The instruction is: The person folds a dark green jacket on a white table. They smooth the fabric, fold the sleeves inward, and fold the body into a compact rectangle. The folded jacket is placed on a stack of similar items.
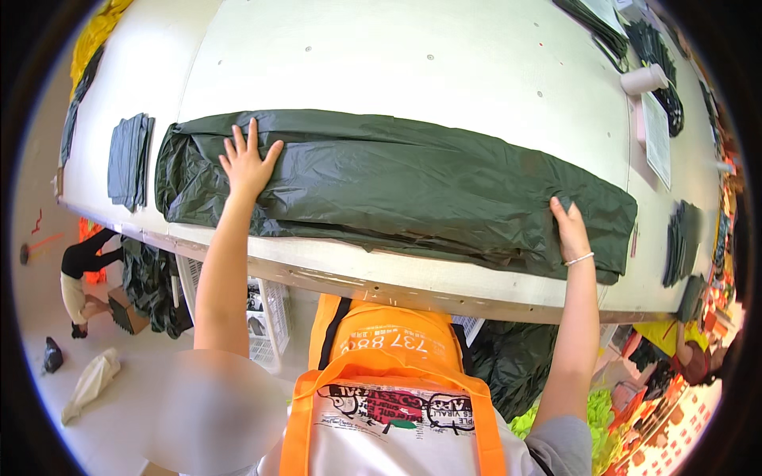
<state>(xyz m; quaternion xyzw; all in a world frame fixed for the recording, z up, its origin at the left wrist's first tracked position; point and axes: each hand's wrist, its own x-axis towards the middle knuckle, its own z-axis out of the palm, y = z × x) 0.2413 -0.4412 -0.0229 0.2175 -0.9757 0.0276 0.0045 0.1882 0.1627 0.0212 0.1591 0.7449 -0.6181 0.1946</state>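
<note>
A long strip of folded dark green, thin shiny fabric (397,174) lies across the pale worktable (333,71), creased along its length and bunched at its left end. My left hand (249,166) presses flat on the left part of it, fingers spread. Near the right end rests my right hand (570,230), with a thin bracelet at the wrist. Its thumb and a finger show stretched out and apart on the fabric; the other fingers are mostly hidden.
Folded dark green packets lie left (129,161) and right (681,242). A white cup (644,79) stands at the far right by dark cords and a sheet (656,139). White crates (270,317) and dark fabric (508,365) sit below the table edge. Other people work on both sides.
</note>
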